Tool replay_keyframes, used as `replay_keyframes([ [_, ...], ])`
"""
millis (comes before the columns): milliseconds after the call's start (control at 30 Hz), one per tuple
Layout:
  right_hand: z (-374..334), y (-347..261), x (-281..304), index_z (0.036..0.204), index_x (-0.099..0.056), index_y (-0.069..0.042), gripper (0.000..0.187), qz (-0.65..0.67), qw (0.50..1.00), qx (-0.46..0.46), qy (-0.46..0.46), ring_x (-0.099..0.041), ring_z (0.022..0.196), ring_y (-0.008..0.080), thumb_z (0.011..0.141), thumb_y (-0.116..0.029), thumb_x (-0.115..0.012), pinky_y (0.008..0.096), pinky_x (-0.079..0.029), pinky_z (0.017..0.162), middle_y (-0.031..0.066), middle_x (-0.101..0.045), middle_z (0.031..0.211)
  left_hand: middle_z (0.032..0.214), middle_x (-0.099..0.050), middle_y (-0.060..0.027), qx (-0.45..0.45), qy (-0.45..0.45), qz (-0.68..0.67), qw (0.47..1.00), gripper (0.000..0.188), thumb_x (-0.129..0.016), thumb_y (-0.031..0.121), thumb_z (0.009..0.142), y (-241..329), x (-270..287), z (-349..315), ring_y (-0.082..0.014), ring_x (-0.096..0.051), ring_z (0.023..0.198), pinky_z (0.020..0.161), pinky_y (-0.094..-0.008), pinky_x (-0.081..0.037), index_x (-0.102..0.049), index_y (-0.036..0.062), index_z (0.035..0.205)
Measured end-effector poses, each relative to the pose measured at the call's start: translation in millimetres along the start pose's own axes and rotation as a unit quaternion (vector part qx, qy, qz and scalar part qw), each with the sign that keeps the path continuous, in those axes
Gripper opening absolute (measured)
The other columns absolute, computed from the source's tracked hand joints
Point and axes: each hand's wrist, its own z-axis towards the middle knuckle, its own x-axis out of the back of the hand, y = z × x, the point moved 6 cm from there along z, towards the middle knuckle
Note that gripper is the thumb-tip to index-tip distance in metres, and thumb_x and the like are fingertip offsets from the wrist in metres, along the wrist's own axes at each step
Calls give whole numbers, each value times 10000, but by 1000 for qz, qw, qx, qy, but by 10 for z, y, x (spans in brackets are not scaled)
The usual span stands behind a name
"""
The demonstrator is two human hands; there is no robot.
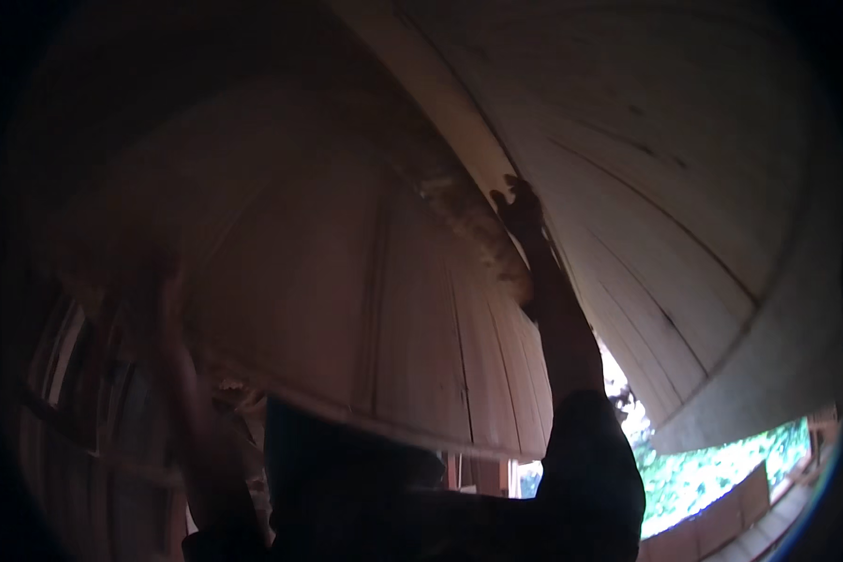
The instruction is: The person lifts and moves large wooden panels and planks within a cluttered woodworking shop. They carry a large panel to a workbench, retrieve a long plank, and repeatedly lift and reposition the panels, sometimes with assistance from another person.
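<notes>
Large pale wooden boards bend across the view, with a dim board panel [403, 300] on the left and a lighter board panel [665, 197] on the right. Between them runs a smooth pale wooden strip [440, 103]. My right hand [522, 208] is raised to this strip, its fingers apart against the wood; a firm grip cannot be made out. My left hand [145, 258] reaches up beside the left panel. Darkness and motion blur hide its fingers and anything in them.
Rough, mottled material [473, 220] lines the strip's left side. A dark teal shape [347, 450] fills the lower middle, too dim to name. Slatted wooden pieces [94, 393] stand at left. Bright greenery [712, 473] shows at lower right, above brown boards [721, 520].
</notes>
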Motion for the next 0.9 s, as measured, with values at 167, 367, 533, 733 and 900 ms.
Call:
replay_keyframes([
  [167,974,150,-747,1440,-389,-6,763,-103,993,62,4,-490,1284,354,869,-416,-686,438,-376,1094,217,-432,1439,1134,-591,-152,293,103,-494,812,467,-583,345,933,0,25,-431,-190,-559,1022,901,-376,-475,-537,-7,1237],
  [367,1022,-263,-1120,1512,-217,5,937,-84,986,-136,-38,-376,1379,363,823,-349,-745,453,-423,1066,206,-185,1562,1203,-572,-93,194,175,-49,964,602,-744,160,797,124,123,-764,-223,-541,1095,957,-380,-451,-510,17,1334],
  [533,1110,-409,-832,1433,-324,15,902,-150,971,-184,-29,-358,1369,407,753,-322,-811,471,-405,1079,217,-275,1509,1104,-556,-86,262,162,-167,937,604,-770,143,769,494,179,-601,-205,-528,1018,947,-360,-409,-494,21,1292],
  [733,1077,-144,-1106,1338,-417,-32,832,-117,979,-139,96,-403,1290,421,676,-267,-863,511,-367,1066,207,-387,1397,1153,-553,-94,273,171,-171,931,711,-803,182,747,547,-15,-521,-230,-532,1044,954,-380,-416,-448,20,1341],
  [900,1105,-300,-932,1296,-449,-61,821,-120,984,-70,113,-512,1185,402,624,-245,-883,493,-441,970,194,-479,1309,1180,-558,-115,242,174,-148,943,719,-796,214,756,495,37,-531,-249,-535,1080,964,-387,-419,-440,8,1347],
])
